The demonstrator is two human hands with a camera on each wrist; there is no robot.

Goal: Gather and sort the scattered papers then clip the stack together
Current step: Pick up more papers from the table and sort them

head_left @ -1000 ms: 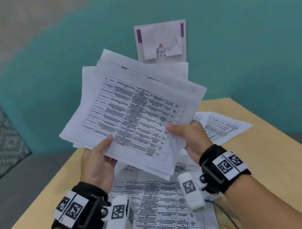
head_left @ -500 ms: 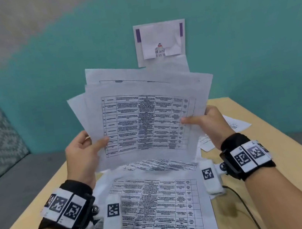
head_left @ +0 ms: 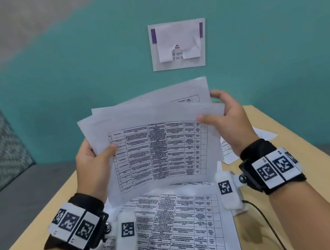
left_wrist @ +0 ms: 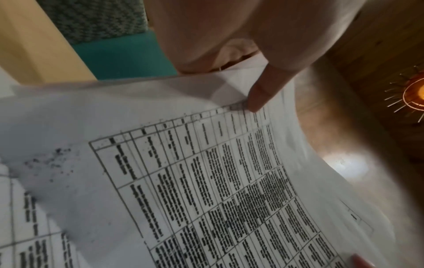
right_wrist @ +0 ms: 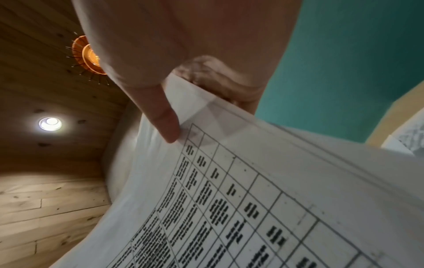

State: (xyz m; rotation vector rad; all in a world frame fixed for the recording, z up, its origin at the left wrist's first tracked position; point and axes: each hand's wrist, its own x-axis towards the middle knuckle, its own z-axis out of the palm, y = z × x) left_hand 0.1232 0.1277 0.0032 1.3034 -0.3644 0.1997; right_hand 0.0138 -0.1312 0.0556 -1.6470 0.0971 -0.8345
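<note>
Both my left hand [head_left: 90, 163] and right hand [head_left: 228, 120] pinch the fanned stack of white printed table sheets [head_left: 158, 142], held upright above the light wooden table [head_left: 314, 167]; its print is too blurred to read. Another printed sheet [head_left: 174, 229] lies at the table's near edge, and one [head_left: 229, 149] at the far right is mostly hidden, with a teal wall [head_left: 87, 61] behind.

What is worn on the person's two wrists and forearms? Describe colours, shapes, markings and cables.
Both forearms are bare, no sleeves. The left wrist and right wrist each carry a black wristband bearing white panels with square black-and-white coded markers. A white padded block with one such marker hangs inside each wrist, and a thin black cable trails from each.
</note>
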